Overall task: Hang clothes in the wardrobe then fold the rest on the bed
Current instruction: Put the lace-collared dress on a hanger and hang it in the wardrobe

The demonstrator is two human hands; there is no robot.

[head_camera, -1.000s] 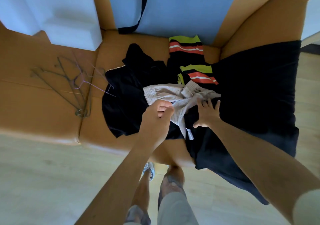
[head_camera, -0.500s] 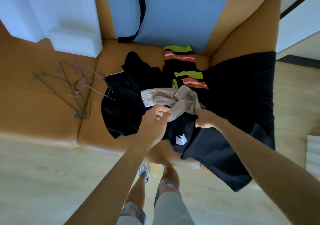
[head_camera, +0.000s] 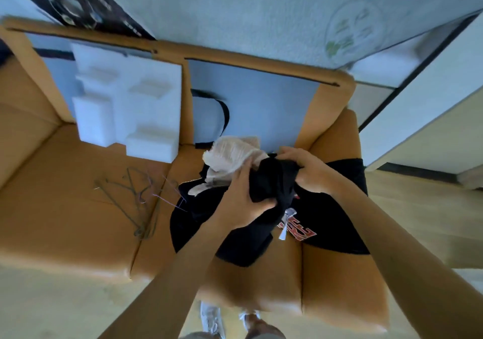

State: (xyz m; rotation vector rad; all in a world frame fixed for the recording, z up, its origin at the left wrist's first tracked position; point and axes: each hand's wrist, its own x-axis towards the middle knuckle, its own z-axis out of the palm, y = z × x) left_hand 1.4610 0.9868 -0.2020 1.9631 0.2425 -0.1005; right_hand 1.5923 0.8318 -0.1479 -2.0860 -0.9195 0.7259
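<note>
A bunched black fabric garment (head_camera: pixel 271 182) and a crumpled beige knitted garment (head_camera: pixel 230 155) are lifted together above the seat of an orange leather sofa (head_camera: pixel 65 208). The left hand (head_camera: pixel 241 197) clamps around both from below and the right hand (head_camera: pixel 308 171) grips the black bundle's other side. More black clothing with red lettering (head_camera: pixel 326 218) lies on the seat beneath. Thin wire hangers (head_camera: pixel 130 195) lie to the left, near white foam blocks (head_camera: pixel 125 108).

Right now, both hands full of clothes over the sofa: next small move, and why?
Probably lift the bundle clear: left hand and right hand grip the black garment and beige garment, while black cloth below drapes onto the sofa.
</note>
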